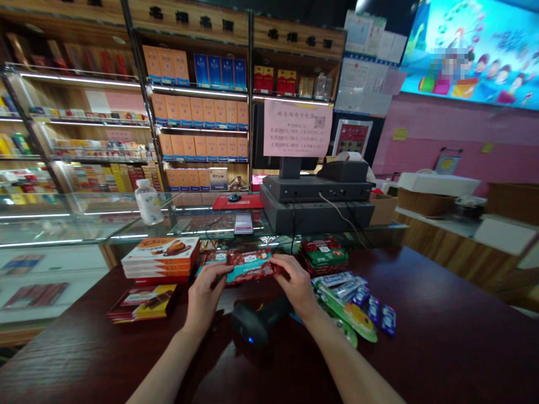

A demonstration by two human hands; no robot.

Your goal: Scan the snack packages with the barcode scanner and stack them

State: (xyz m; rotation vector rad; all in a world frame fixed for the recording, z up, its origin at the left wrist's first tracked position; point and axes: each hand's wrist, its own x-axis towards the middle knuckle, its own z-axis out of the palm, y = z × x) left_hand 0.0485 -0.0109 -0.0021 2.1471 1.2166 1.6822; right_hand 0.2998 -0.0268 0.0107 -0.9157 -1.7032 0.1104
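Note:
A red and teal chocolate packet is held up over the dark table between my two hands. My left hand pinches its left end, and the fingers of my right hand grip the right end. Behind my left fingers, a similar red packet shows in part. Just below, between my forearms, lies a black barcode scanner with a blue light on. White and orange boxes are stacked left of my left hand. Close to my right hand are a pile of red and green packets and several blue-white sticks.
Flat maroon and yellow packets lie at left. Green blister-style packages and small blue packs lie at right. Beyond the table, a glass counter carries a bottle, a phone-like device and a cash register.

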